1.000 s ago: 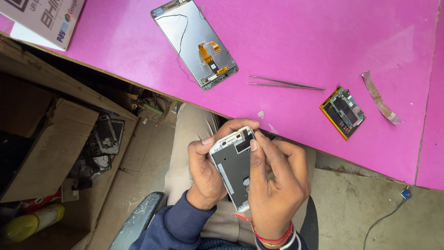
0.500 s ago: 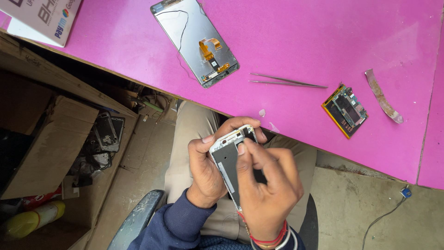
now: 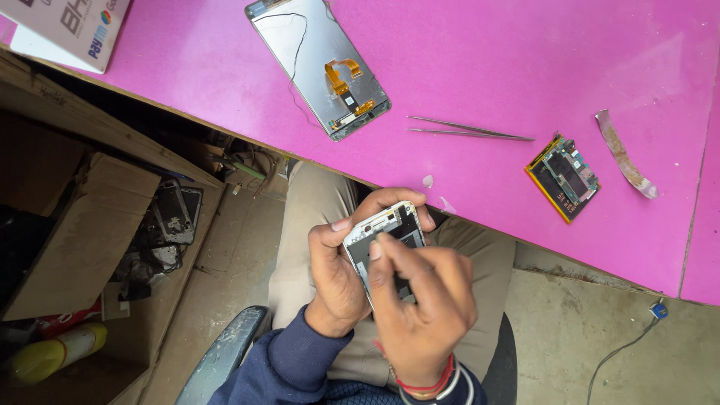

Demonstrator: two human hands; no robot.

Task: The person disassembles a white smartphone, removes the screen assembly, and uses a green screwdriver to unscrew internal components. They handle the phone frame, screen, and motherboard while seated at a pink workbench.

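On the far left we see one yellow bottle [image 3: 49, 358] lying low beside a cardboard box [image 3: 82, 240]. On the pink table [image 3: 487, 60] we count one detached screen panel [image 3: 319, 67], one pair of tweezers [image 3: 469, 129], one small circuit board [image 3: 562, 178] and one strip of tape [image 3: 625, 154] — all well apart from us. Below the table edge, over our lap, our left hand [image 3: 337, 277] wraps around one opened phone frame [image 3: 382, 240], fingers curled shut on its sides. Our right hand [image 3: 420, 300] rests over the frame's face — fingers drawn together, the fingertip [image 3: 375, 251] pressing its inside.
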